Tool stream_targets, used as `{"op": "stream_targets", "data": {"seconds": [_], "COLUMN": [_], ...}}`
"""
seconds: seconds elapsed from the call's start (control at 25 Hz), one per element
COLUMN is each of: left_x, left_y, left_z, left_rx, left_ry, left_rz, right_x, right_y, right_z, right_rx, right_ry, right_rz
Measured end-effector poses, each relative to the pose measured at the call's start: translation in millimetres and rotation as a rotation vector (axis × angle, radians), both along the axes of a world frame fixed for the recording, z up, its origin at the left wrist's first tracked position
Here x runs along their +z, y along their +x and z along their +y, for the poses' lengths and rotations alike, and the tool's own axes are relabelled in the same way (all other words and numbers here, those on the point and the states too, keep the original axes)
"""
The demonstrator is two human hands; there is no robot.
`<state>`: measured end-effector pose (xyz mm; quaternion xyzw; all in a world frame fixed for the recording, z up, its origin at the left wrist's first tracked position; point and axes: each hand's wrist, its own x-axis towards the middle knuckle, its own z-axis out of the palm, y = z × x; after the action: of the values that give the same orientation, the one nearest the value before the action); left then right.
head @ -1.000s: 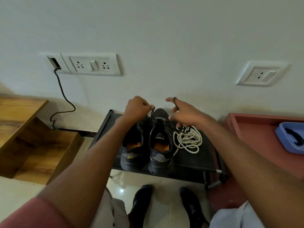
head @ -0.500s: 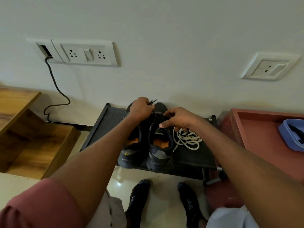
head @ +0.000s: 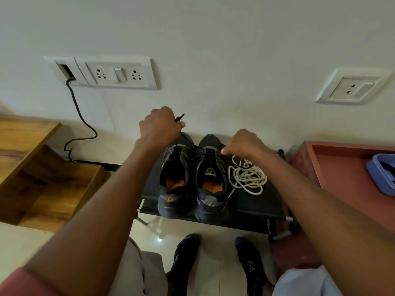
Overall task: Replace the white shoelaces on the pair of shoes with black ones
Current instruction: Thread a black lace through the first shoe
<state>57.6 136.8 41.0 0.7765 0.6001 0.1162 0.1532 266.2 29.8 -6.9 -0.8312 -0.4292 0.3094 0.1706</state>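
Two dark grey shoes with orange insoles stand side by side on a low black rack (head: pixel 254 201), the left shoe (head: pixel 174 184) and the right shoe (head: pixel 211 189). My left hand (head: pixel 159 127) is raised above the left shoe and grips one end of a black shoelace (head: pixel 179 119), whose tip sticks out past my fingers. The lace runs down toward the shoes' eyelets. My right hand (head: pixel 241 143) is low at the right shoe's toe end and pinches the black lace there. A loose heap of white shoelaces (head: pixel 248 178) lies on the rack to the right of the shoes.
A red-brown tray table (head: pixel 342 167) with a blue container (head: pixel 382 174) stands at the right. Wooden steps (head: pixel 42 167) are at the left. A black cable (head: pixel 79 116) hangs from a wall socket. My two feet in dark socks (head: pixel 186 263) are on the tiled floor below.
My left hand has risen, pulling the black lace end upward. My right hand has dropped from its raised position to the right shoe's toe end. The camera view has shifted.
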Motion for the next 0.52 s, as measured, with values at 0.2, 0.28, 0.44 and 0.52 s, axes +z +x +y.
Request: {"op": "stream_targets", "data": {"seconds": [0.2,0.28,0.44,0.52], "left_x": [60.9,77.9,101.0,106.5], "left_y": [-21.7,-22.4,-14.6,-13.8], "left_z": [-16.6,-25.1,-39.4,-43.1], "left_rx": [0.023,-0.025,-0.171,-0.213], "left_ry": [-0.206,-0.155,-0.312,-0.378], "left_rz": [-0.548,-0.602,-0.861,-0.967], "right_x": [47.4,58.0,88.8,108.3], "right_y": [10.8,12.0,4.5,0.7], "right_z": [-8.0,-18.8,-31.3,-31.2], "right_rx": [-0.032,0.08,0.058,0.037], "right_ry": [-0.056,-0.174,0.052,0.387], "right_rz": [0.105,-0.126,0.424,0.713]}}
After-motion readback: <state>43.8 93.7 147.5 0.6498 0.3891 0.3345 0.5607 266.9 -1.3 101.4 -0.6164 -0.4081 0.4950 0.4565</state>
